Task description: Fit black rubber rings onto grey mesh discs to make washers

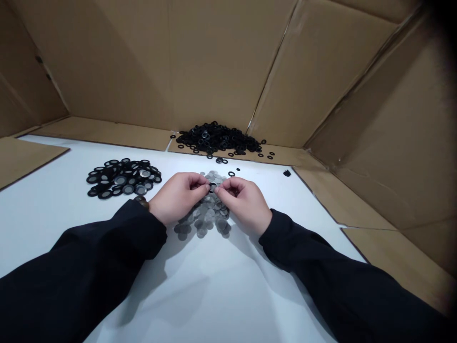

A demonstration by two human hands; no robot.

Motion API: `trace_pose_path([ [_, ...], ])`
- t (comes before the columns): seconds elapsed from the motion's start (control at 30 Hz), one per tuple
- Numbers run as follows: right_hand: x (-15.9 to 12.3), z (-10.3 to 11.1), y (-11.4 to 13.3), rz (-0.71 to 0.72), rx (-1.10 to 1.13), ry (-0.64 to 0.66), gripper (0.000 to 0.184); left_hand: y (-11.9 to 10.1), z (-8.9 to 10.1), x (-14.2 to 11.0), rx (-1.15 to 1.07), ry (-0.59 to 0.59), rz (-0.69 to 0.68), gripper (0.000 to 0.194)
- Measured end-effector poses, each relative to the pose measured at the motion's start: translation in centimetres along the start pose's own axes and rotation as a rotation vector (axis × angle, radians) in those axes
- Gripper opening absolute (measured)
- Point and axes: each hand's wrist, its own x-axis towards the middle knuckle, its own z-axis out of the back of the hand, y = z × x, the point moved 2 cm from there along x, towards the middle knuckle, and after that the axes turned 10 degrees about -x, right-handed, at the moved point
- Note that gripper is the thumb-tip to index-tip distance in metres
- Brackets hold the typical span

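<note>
Both hands work at centre frame, above the white surface [53, 228]. The left hand [176, 197] and right hand [244, 205] are nearly closed, their fingertips meeting in a pinch on a small black ring [213, 186]. The fingertips partly hide the ring, so its full shape cannot be confirmed.

Directly beneath and beyond the hands lies a loose, overlapping spread of thin grey metal discs [205, 219]. A flat cluster of black-rimmed discs with grey centres [123, 178] sits at left of centre, just beyond the left hand. A heap of matte black rubber rings [217, 138] lies at upper centre, along the far edge of the surface. A few stray black rings [231, 174] sit between this heap and the right hand.

The surface narrows toward the far end of the frame, and its far and side edges meet flat brown cardboard flaps [103, 133]. Creased corrugated cardboard walls [214, 62] rise behind and to the right. Black sleeves [85, 267] cover both forearms, and a beaded bracelet [142, 202] circles the left wrist.
</note>
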Motion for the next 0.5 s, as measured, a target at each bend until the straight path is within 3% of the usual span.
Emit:
trace_pose_path([
  [0.2,0.04,-0.17,0.0,0.009,-0.017,0.012,0.022,-0.05,0.09,0.02,0.059,-0.013,-0.005,0.025],
  [0.5,0.02,-0.14,0.24,-0.015,0.01,0.017,0.022,-0.74,-0.34,-0.55,0.179,-0.06,-0.137,0.019],
])
